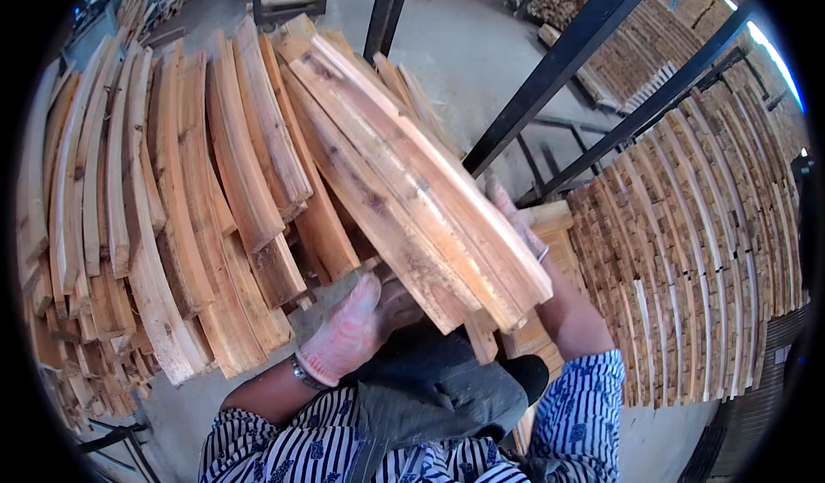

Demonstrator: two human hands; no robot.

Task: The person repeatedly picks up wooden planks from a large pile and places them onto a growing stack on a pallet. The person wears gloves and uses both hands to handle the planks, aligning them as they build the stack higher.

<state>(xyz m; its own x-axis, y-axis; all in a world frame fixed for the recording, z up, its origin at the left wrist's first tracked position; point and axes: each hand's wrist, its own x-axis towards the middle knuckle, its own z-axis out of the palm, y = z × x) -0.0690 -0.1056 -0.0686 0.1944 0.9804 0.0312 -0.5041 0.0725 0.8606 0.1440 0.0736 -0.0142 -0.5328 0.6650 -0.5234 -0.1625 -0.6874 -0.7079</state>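
Observation:
Slanting across the middle is a bundle of several long wooden planks (404,191), its near end just above my lap and its far end over the other boards. My left hand (344,328), in a pale knitted glove, is at the bundle's lower left edge, with its fingers hidden beneath the wood. On the opposite edge, my right hand (514,221), gloved too, presses against the side, its fingers partly covered. The bundle is gripped between both hands. Left of it lies a large pile of loose planks (180,199), pointing roughly the same way.
A tall, tightly stacked block of planks (687,259) stands at the right. Dark metal posts (559,66) rise between it and the bundle. More stacked wood (610,32) sits at the back right, beyond the grey concrete floor (464,40).

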